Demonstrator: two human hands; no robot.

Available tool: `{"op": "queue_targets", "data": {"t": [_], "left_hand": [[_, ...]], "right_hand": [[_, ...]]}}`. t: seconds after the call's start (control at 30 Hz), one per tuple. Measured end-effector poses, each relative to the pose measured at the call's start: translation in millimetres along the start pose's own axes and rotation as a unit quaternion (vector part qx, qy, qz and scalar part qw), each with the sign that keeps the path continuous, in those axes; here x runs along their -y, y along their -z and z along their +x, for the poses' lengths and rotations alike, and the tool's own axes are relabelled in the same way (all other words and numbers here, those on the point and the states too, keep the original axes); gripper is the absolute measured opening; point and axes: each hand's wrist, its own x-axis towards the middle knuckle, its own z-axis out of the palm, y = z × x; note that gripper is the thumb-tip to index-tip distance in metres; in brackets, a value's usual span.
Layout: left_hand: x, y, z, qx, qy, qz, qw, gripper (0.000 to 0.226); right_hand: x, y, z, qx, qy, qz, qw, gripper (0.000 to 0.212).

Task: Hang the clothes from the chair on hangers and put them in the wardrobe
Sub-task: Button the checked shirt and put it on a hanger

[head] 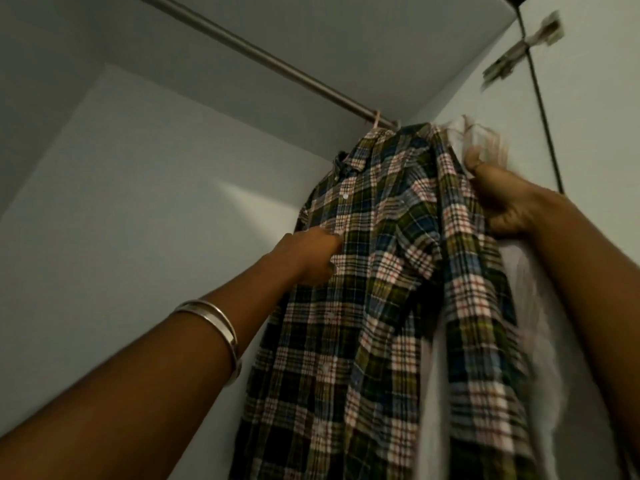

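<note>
Plaid shirt (381, 271) hangs at centre frame from a pink hanger (376, 120) on the wardrobe rail (263, 53). Nearest, the left hand (311, 258) pinches its front placket; the right hand (502, 202) grips the shirt's right shoulder, motion-blurred, beside the door hinge (519, 53) at upper right.

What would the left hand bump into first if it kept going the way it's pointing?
The left hand already touches the front of the plaid shirt, so the shirt comes first. Behind it probably the wardrobe wall, though depth is hard to judge.
</note>
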Motion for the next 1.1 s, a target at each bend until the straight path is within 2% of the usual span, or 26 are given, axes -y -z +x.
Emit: {"op": "queue_targets", "data": {"t": [0.03,0.1,0.13,0.2,0.3,0.4,0.47,0.6,0.8,0.9,1.0,1.1], "left_hand": [[-6.2,1.7,-2.1,0.02,-0.003,0.003,1.0,0.045],[-28.6,3.3,-18.3,0.072,-0.001,0.006,0.997,0.048],[-28.4,0.5,-20.3,0.085,0.003,0.009,0.996,0.049],[-49.5,4.9,-40.8,0.132,0.018,-0.024,0.991,0.054],[-96.1,21.4,-84.8,0.217,0.021,-0.113,0.969,0.055],[-130.6,27.4,-129.0,0.275,0.033,-0.113,0.954,0.045],[-151.8,40.0,-161.7,0.29,0.056,-0.127,0.947,0.044],[-179.6,70.2,-224.0,0.288,0.085,-0.143,0.943,0.046],[-219.2,130.4,-304.4,0.271,0.102,-0.162,0.943,0.058],[-240.3,162.4,-370.7,0.241,0.147,-0.161,0.946,0.061],[-258.6,189.3,-429.1,0.208,0.204,-0.167,0.942,0.065],[-278.7,232.1,-497.5,0.184,0.229,-0.155,0.943,0.067]], "right_hand": [[-7.3,6.4,-11.3,0.044,-0.026,0.002,0.999,0.076],[-28.8,20.7,-41.4,0.082,-0.072,0.033,0.993,0.076],[-37.2,19.0,-44.1,0.084,-0.068,0.049,0.993,0.076],[-44.2,23.6,-69.7,0.054,-0.054,0.049,0.996,0.073],[-54.7,30.8,-116.5,-0.035,-0.041,0.049,0.997,0.064],[-78.4,37.9,-149.1,-0.095,-0.051,0.037,0.994,0.069],[-86.8,36.9,-189.4,-0.124,-0.072,0.036,0.989,0.064],[-107.0,30.2,-261.7,-0.122,-0.118,0.05,0.984,0.055],[-113.2,11.4,-356.6,-0.142,-0.119,0.065,0.981,0.05],[-110.0,-2.7,-424.8,-0.117,-0.145,0.076,0.98,0.048],[-104.1,-14.9,-481.4,-0.096,-0.166,0.07,0.979,0.037],[-85.8,-40.5,-550.3,-0.07,-0.176,0.059,0.98,0.027]]}}
